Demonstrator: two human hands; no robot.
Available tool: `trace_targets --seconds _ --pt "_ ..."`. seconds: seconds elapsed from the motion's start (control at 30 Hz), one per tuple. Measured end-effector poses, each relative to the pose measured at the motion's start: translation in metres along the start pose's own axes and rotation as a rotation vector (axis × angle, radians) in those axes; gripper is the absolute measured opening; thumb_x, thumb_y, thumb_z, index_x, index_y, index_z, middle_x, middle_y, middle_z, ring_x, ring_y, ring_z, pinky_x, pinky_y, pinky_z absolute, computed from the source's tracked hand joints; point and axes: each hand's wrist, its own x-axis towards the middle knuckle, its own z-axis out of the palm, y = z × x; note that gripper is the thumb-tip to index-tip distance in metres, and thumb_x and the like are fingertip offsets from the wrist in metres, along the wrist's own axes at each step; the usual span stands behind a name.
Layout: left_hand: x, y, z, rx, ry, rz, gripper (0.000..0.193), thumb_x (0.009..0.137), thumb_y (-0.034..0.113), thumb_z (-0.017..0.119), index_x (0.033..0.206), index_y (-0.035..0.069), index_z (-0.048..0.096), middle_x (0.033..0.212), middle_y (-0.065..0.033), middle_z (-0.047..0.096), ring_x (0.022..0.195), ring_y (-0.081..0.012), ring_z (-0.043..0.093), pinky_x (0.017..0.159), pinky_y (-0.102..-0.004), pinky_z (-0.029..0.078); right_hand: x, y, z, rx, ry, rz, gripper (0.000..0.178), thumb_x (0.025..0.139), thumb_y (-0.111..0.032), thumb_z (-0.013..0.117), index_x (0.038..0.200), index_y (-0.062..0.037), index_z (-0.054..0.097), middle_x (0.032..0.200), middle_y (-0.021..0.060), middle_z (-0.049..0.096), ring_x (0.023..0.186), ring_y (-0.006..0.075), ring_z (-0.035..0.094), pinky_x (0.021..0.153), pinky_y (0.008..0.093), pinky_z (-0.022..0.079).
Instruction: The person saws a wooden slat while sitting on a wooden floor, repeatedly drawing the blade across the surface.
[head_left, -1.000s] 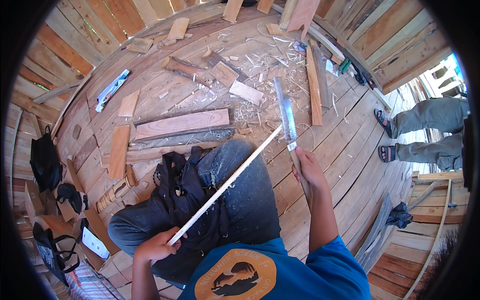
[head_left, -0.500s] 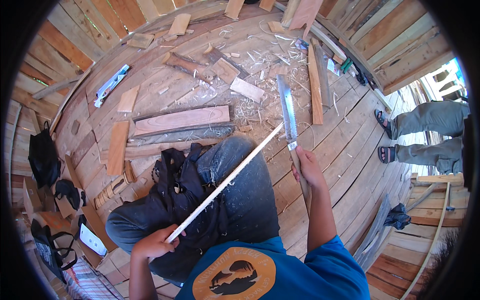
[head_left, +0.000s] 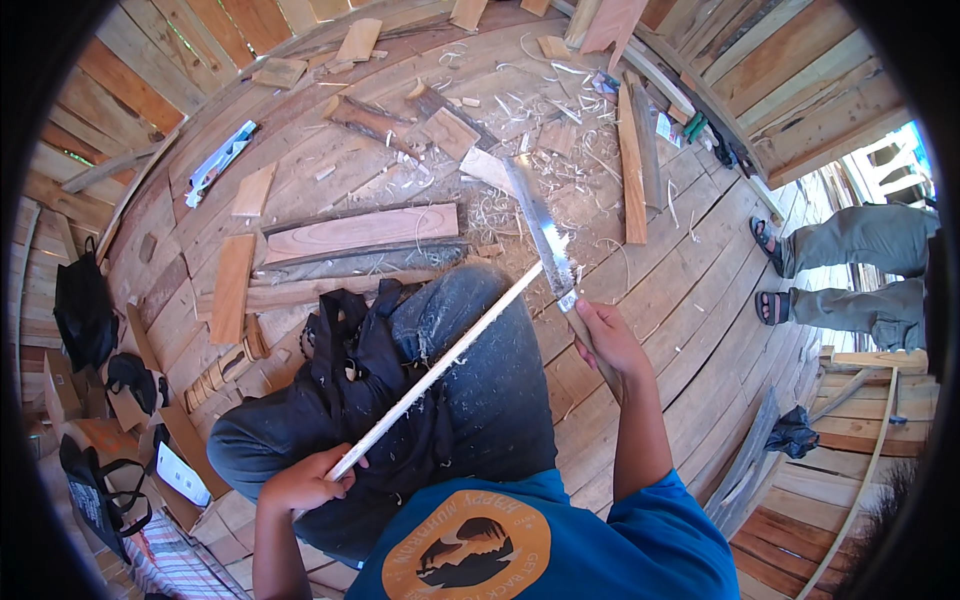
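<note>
Across my lap slants a thin pale wooden stick [head_left: 440,376], its lower end gripped in my left hand [head_left: 308,482]. My right hand [head_left: 611,342] is closed round the wooden handle of a hand saw [head_left: 541,228]. The saw's blade points up and to the left, tip over a pale board piece. The stick's far end lies close beside the blade near the handle; whether they touch I cannot tell. Dark cloth [head_left: 340,390] lies over my crossed leg under the stick.
Boards [head_left: 365,232], bark-edged blocks [head_left: 370,118] and curled shavings [head_left: 590,130] litter the plank floor ahead. Cardboard boxes [head_left: 185,440] and black bags [head_left: 85,310] stand at left. Another person's sandalled feet [head_left: 770,308] are at right. A long plank [head_left: 632,165] lies ahead right.
The saw has tilted left, and its blade has come closer to the stick's end. The stick's far end has shifted slightly down and left. My left hand keeps its grip.
</note>
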Motion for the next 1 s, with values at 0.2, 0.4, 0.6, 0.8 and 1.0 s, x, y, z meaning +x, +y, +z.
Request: trace_targets --seconds 0.2,0.4,0.6,0.8,1.0 --pt "0.0 -0.006 0.001 0.023 0.017 0.041 0.046 0.066 0.006 0.058 0.112 0.005 0.052 0.077 -0.0007 0.05 0.07 -0.0112 0.048 0.064 -0.0257 0.041 0.003 -0.005 -0.014 -0.157 0.138 -0.064 0.036 0.101 -0.035 0.045 0.093 -0.0038 0.06 0.054 -0.0014 0.047 0.041 0.0067 0.042 0.037 0.022 0.033" --pt "0.001 -0.006 0.002 0.006 0.03 0.0 0.042 0.067 0.005 0.057 0.109 0.006 0.052 0.078 -0.0011 0.048 0.073 -0.0122 0.047 0.068 -0.0262 0.041 -0.003 -0.019 -0.008 -0.276 0.116 -0.042 0.036 0.101 -0.035 0.045 0.097 -0.0033 0.06 0.053 -0.0024 0.044 0.041 0.0065 0.04 0.039 0.0225 0.032" --pt "0.0 -0.008 0.003 0.018 0.052 0.031 0.036 0.07 0.002 0.054 0.105 0.005 0.051 0.078 -0.0009 0.045 0.074 -0.0126 0.045 0.069 -0.0263 0.04 -0.003 -0.023 -0.005 -0.234 0.055 0.01 0.037 0.101 -0.036 0.044 0.092 -0.003 0.059 0.053 -0.0029 0.043 0.042 0.0065 0.04 0.039 0.0225 0.032" --pt "0.0 -0.013 0.003 0.019 0.046 0.037 0.035 0.07 0.002 0.053 0.104 0.004 0.051 0.078 -0.0016 0.045 0.074 -0.0129 0.045 0.067 -0.0265 0.039 -0.002 -0.027 -0.002 -0.31 0.032 -0.012 0.038 0.101 -0.036 0.044 0.09 -0.003 0.058 0.053 -0.0034 0.043 0.042 0.0069 0.04 0.039 0.0224 0.033" --pt "0.003 -0.013 0.004 0.025 0.055 0.032 0.035 0.068 0.001 0.052 0.103 0.004 0.05 0.077 -0.0014 0.045 0.073 -0.0128 0.044 0.066 -0.027 0.04 0.002 -0.03 -0.008 -0.396 0.048 0.014 0.038 0.1 -0.037 0.045 0.096 -0.0022 0.06 0.053 -0.0033 0.043 0.042 0.0067 0.04 0.039 0.0226 0.033"
